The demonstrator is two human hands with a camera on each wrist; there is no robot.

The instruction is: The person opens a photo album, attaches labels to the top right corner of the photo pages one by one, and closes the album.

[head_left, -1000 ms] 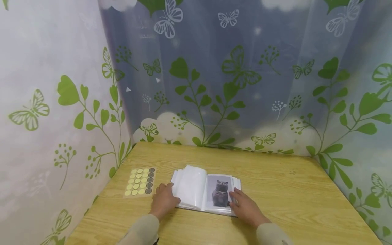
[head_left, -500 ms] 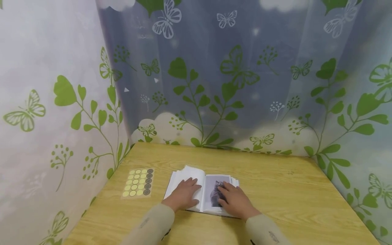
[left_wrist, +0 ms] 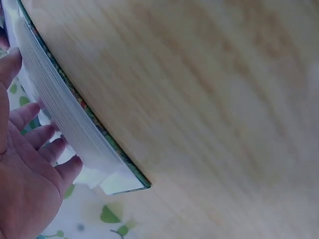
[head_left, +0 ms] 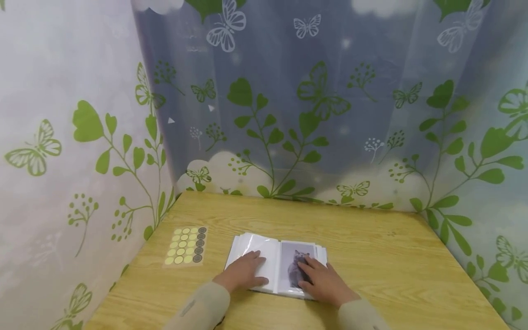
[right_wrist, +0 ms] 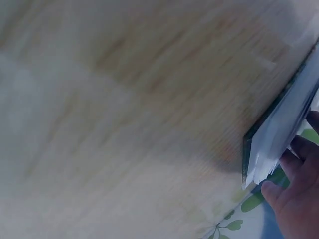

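Glossy plastic-sleeved album (head_left: 264, 256) pages on a smooth, light wood-grain table (head_left: 371, 256).

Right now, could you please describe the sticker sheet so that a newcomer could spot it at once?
Start at the wooden table and find the open photo album under both hands. To its left, near the table's left edge, lies the sticker sheet. It is a flat sheet with rows of yellow dots and one column of dark dots.

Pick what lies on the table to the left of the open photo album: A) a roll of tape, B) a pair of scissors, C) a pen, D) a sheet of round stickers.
D: a sheet of round stickers, yellow dots with one darker column, lies flat left of the photo album.
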